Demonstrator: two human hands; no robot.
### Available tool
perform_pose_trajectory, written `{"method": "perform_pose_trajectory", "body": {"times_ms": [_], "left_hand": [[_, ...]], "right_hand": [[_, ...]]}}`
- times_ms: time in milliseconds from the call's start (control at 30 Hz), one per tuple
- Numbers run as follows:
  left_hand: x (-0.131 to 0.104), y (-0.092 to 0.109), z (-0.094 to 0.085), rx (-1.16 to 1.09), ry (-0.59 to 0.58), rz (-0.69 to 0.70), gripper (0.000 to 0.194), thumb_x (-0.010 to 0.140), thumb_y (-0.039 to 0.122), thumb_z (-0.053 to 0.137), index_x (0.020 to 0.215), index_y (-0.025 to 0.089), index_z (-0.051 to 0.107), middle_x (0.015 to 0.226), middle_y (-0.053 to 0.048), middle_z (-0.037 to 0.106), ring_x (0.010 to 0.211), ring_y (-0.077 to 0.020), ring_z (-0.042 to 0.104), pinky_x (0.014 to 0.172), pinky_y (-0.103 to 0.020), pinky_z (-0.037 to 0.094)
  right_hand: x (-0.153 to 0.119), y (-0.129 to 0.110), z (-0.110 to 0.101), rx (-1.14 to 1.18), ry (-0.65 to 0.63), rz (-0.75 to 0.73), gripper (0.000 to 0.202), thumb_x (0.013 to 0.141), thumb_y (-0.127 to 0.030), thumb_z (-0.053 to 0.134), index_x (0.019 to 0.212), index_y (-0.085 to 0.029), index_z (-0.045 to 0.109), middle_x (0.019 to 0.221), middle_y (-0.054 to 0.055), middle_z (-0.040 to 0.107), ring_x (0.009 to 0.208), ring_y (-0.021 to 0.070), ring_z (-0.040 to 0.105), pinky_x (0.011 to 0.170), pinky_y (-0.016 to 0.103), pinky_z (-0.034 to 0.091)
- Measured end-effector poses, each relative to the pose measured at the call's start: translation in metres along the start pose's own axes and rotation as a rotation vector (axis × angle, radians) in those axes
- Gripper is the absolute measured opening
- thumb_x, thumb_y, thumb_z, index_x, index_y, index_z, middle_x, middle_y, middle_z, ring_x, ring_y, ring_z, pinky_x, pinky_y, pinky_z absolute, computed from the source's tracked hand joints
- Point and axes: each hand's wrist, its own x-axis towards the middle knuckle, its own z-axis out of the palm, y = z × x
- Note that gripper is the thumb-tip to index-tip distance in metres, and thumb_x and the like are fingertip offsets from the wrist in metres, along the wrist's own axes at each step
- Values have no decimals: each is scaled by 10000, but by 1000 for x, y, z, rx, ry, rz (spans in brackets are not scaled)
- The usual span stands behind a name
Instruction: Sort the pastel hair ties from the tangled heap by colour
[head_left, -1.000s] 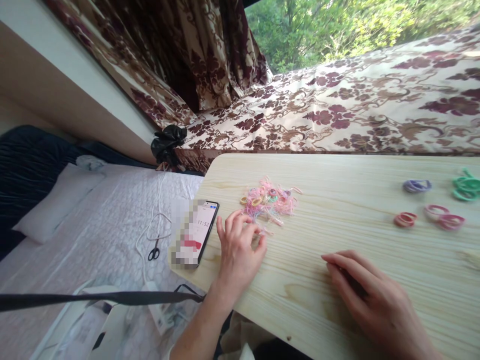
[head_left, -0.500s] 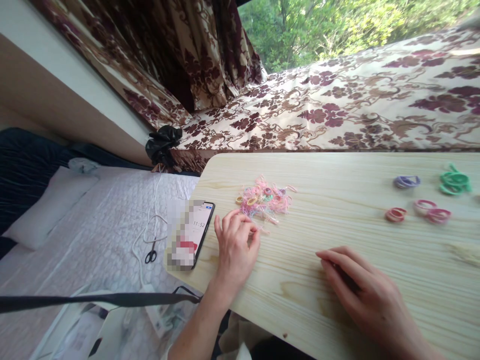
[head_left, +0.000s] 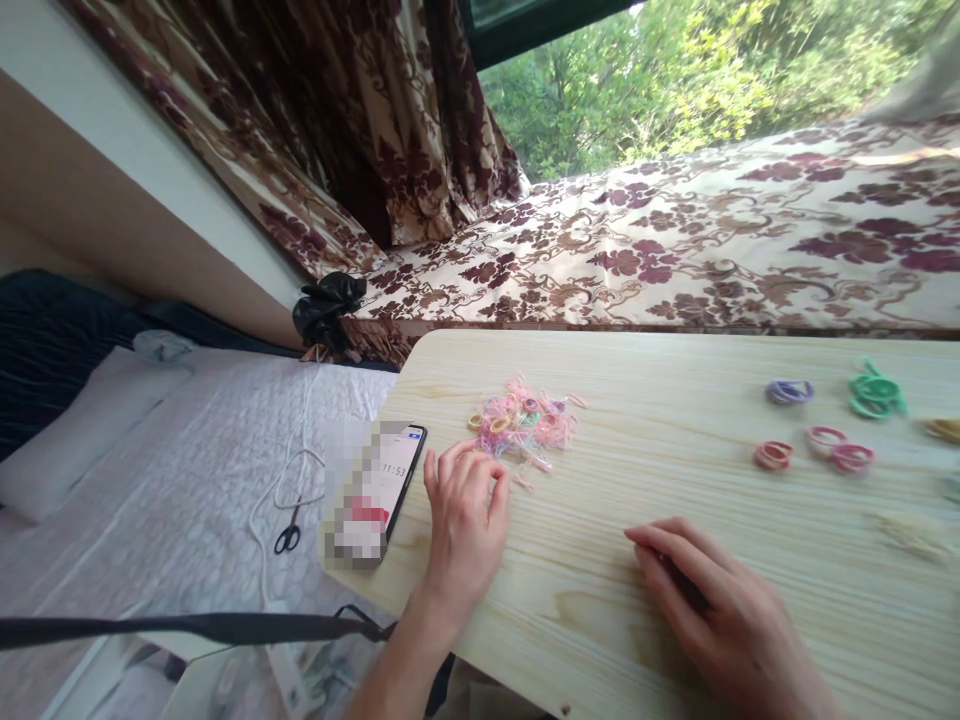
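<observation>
A tangled pile of mostly pink hair ties (head_left: 529,415), mixed with yellow, purple and green ones, lies on the pale wooden table (head_left: 600,380). My left hand (head_left: 466,505) rests at the pile's near edge, its fingers bent and apart. To the right, my right hand (head_left: 712,600) lies on the table with thumb and fingers pressed together; whatever may be inside is hidden. Beyond it sit sorted groups: a purple hair tie bundle (head_left: 790,391), green hair ties (head_left: 877,392), a red bundle (head_left: 772,456) and pink hair ties (head_left: 847,452).
A phone (head_left: 394,490) showing a timer lies left of my left hand. Yellow ties (head_left: 943,430) and a cream-coloured bunch (head_left: 911,537) are at the right. Scissors (head_left: 287,538) and a white cable lie on the bed (head_left: 187,470). A flowered cloth (head_left: 675,260) covers the window ledge.
The view has tilted up and shifted slightly right. My left hand's fingers have moved a little at the pile's edge, thumb side drawn closer. The right hand keeps its pose.
</observation>
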Motion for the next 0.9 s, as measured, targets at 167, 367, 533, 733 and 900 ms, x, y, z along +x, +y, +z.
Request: {"method": "perform_pose_trajectory", "body": {"times_ms": [167,367,533,733,900], "left_hand": [[-7,18,8,-41,-80,90,141,954,123,481,884,209,568,978,-35,669,1213,-257,507,1138,-573,236],[-6,23,10,-53,-91,102,144,945,121,500,868,206,586,967,-35,698,1208,-276,515,1118,-594,246],[-6,32,6,-110,-127,155,143,953,138,504,859,213,581,912,-12,706,1175,-247,550,1141,-577,224],[-9,49,8,-183,-217,243,136,952,123,491,887,217,566,922,1,683,1209,-233,530,1160,-565,203],[-9,54,7,-230,-240,228,133,950,124,480,903,220,559,929,-2,677,1223,-236,518,1162,-558,217]], "right_hand": [[-3,0,1,24,-26,36,137,942,-189,525,981,-228,651,882,10,689,737,107,682,638,187,536],[-5,-2,-1,48,-45,63,141,947,-179,519,988,-216,648,879,15,682,743,113,669,646,207,527],[-5,-2,0,68,-56,94,147,958,-185,508,1002,-214,646,891,27,677,733,119,659,643,223,521],[-6,-3,0,112,-46,144,137,961,-197,517,1037,-206,631,870,22,652,610,84,595,580,215,506],[-8,-4,0,133,-25,146,129,951,-195,529,1034,-205,627,859,17,645,589,77,579,545,204,491]]}}
